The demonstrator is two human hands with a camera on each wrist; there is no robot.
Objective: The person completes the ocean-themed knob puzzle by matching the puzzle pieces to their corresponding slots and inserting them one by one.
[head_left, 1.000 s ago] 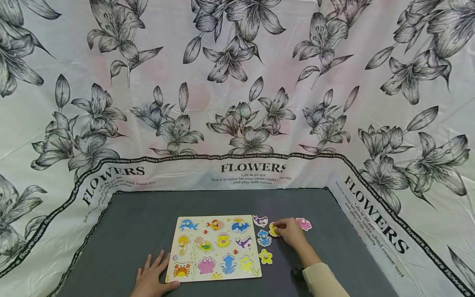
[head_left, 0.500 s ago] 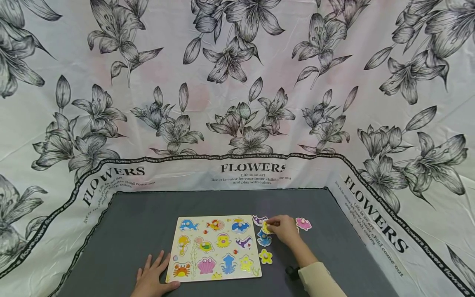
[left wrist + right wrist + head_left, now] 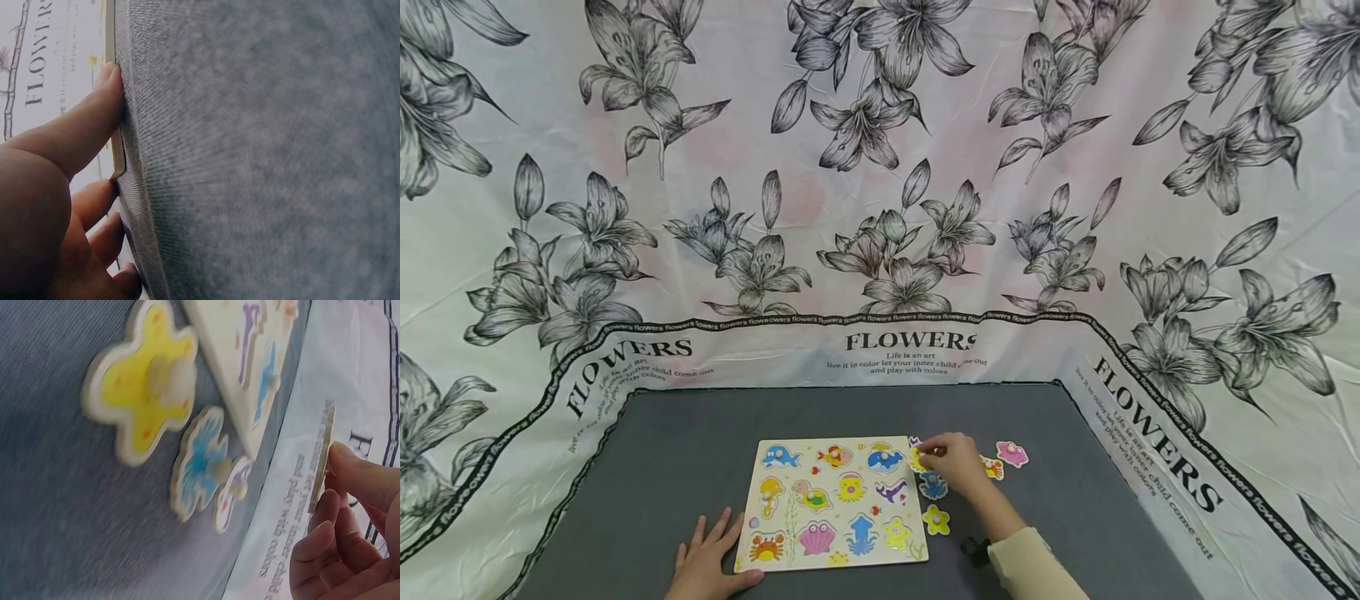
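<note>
The right hand [image 3: 958, 462] pinches a yellow piece [image 3: 916, 457] between thumb and fingers, at the far right corner of the board [image 3: 838, 512]; the right wrist view shows the piece as a thin edge. Whether it touches the board, I cannot tell. The left hand [image 3: 703, 558] lies at the board's near left corner, fingers spread, the thumb resting on the board's near edge.

The board carries coloured sea animals, among them a crab [image 3: 767, 547] at near left and a blue whale [image 3: 885, 457] at far right. Just right of the board lie a blue piece [image 3: 933, 486] and, nearer, a yellow star [image 3: 936, 519]. A purple piece [image 3: 913, 442] is mostly hidden behind the right hand. Farther right are an orange piece [image 3: 994, 468], partly covered, and a pink piece [image 3: 1012, 453]. Everything sits on a dark grey tabletop [image 3: 700, 450], with a flowered cloth [image 3: 910, 242] on its far side.
</note>
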